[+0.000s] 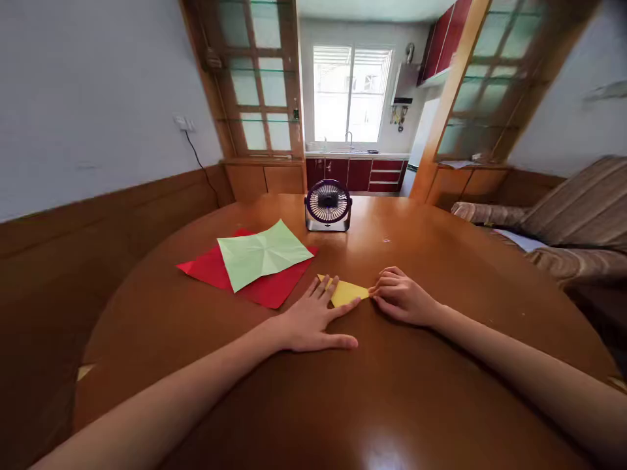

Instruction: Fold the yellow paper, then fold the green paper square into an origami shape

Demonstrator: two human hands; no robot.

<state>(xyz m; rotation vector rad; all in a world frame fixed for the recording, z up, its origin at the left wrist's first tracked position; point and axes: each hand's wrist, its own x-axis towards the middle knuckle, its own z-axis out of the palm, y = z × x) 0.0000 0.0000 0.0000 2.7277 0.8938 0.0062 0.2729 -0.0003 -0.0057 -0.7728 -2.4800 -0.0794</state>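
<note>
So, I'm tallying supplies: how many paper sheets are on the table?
3: yellow paper partly under the left hand, green paper atop red paper further left. More could be hidden underneath.

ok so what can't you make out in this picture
In the head view:
Yellow paper: left part partly covered by the left hand.
Its right tip: hidden by the right hand, so pinched or pressed is unclear.
Red paper: middle hidden by the green paper.
Striped seat: cut off by the right edge.

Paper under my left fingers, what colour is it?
That paper is yellow; it shows best in the head view.
</note>
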